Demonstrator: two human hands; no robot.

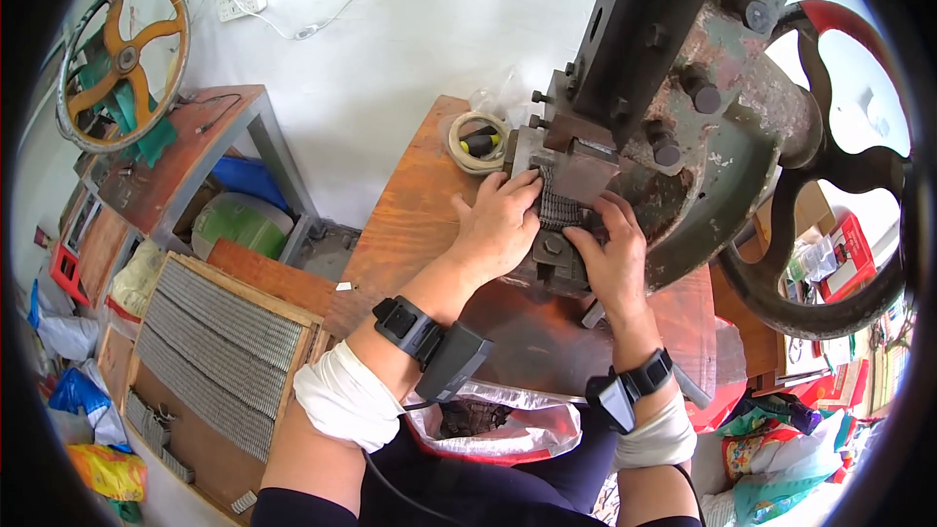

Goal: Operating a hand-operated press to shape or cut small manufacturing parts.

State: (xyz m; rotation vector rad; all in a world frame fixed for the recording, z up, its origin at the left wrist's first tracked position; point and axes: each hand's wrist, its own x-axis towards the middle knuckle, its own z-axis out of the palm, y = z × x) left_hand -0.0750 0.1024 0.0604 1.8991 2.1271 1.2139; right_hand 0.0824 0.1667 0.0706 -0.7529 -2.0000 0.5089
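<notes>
My left hand [498, 224] and my right hand [613, 254] meet at the die of a heavy dark press machine [673, 88]. Between the fingertips stands a ridged grey strip of stacked metal pieces [556, 200], upright against the machine's block. Both hands pinch it, the left from its left side, the right from below and the right. Each wrist carries a black strapped device, and white sleeves cover the forearms. The press stands on a worn wooden table [410, 224].
A large flywheel [830, 166] turns out to the right of the press. A wooden tray with several rows of grey metal strips [220, 351] lies at lower left. A plastic bag [498, 425] rests in my lap. A roll of tape [476, 141] lies behind the hands.
</notes>
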